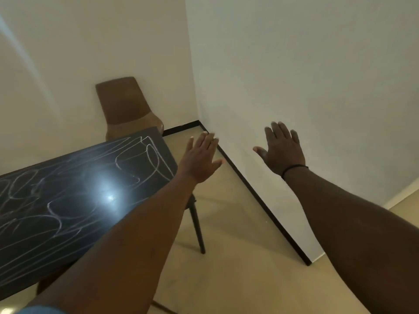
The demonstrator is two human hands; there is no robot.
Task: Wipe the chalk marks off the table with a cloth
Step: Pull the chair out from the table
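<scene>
Well, chalk marks [56, 200] on table [27, 268] left, both hands off it, prob. empty.

Both hands are stretched forward, fingers straight, holding nothing: the left hand [200, 158] just past the corner of the chalk-scribbled table [68, 200], the right hand [282, 150] before the white wall [306, 75].

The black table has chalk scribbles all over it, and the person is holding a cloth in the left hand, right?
Not quite. The head view shows the left hand holding nothing: its fingers are straight and spread, and no cloth is in sight. The rest is right: the black table has chalk scribbles all over it.
</scene>
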